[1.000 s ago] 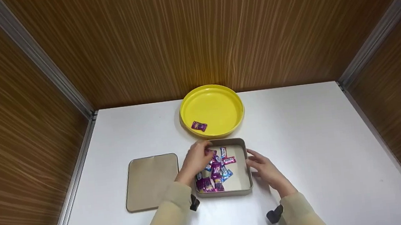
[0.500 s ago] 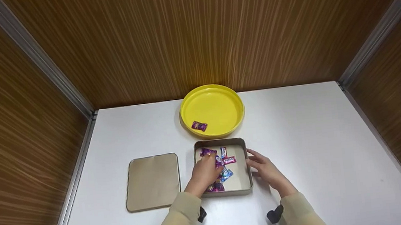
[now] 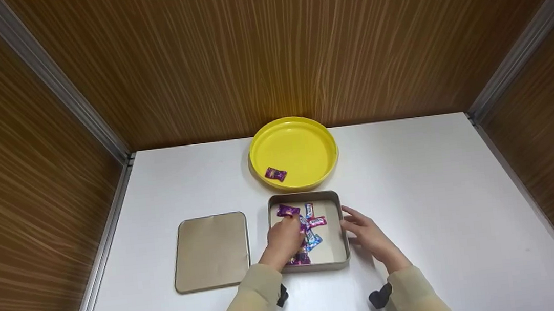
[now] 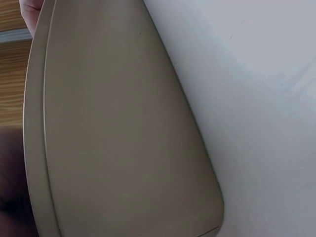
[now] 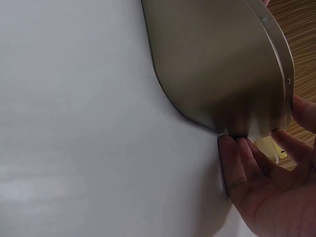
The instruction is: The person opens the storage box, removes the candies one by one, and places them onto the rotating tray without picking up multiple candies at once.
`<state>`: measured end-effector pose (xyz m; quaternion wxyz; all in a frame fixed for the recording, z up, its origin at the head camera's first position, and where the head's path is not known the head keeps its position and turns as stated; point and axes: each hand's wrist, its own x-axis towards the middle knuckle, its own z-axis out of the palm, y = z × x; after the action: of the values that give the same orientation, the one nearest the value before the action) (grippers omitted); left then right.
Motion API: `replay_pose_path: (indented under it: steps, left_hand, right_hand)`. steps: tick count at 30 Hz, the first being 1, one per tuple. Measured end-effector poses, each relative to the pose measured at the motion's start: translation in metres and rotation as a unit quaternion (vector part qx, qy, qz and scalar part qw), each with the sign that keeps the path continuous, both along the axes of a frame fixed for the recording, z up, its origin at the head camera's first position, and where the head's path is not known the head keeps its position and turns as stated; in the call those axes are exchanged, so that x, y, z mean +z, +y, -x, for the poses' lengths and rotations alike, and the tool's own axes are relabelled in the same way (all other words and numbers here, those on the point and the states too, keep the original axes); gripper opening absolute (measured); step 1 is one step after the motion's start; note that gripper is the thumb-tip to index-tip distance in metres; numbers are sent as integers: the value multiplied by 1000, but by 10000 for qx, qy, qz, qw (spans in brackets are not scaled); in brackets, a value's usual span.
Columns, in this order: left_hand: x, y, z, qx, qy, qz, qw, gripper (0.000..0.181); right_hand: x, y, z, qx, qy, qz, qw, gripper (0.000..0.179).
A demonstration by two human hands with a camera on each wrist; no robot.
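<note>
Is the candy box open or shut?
Open. The lid lies beside the box, candies show inside, and the left hand is in it.

The right grip has its fingertips touching the end of a brownish metal tin, the fingers nearly straight and one more digit close to the tin's rim, with dark, blurry reflections on the metal just above them. White counter spreads out left of the tin and below it, shadowed near the fingers. Beyond the tin's rim are wood-grain panelling and a yellow object, mostly hidden.
</note>
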<state>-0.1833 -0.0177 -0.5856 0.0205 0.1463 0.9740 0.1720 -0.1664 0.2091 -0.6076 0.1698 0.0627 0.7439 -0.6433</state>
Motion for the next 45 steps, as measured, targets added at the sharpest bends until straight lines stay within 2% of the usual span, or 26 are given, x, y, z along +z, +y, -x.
replay_pose_path:
  steps: [7, 15, 19, 25, 34, 36, 39, 45]
  left_hand:
    - [0, 3, 0, -15, -134, 439, 9989, 20]
    - [1, 3, 0, 79, -167, 230, 9996, 37]
    - [2, 2, 1, 43, -38, 67, 10000, 41]
    - [1, 0, 2, -31, -60, 42, 10000, 46]
    - [9, -3, 5, -75, -152, -50, 9998, 22]
    - [11, -4, 6, -92, -181, -159, 9997, 20]
    - [15, -6, 7, -43, -302, -581, 9978, 20]
    - [23, -12, 12, 176, -583, -1400, 9883, 23]
  right_hand:
    - [0, 0, 0, -20, 67, -45, 10000, 55]
    - [-1, 0, 1, -52, 26, -50, 10000, 55]
    - [0, 0, 1, -62, 42, -37, 10000, 55]
    - [-2, 1, -1, -18, 80, 5, 10000, 56]
    - [-2, 1, 0, -27, 109, -36, 9999, 56]
    - [-2, 1, 0, -11, 107, -42, 9999, 56]
    - [-1, 1, 0, -5, 82, -24, 10000, 56]
    - [-1, 1, 0, -14, 80, -35, 10000, 56]
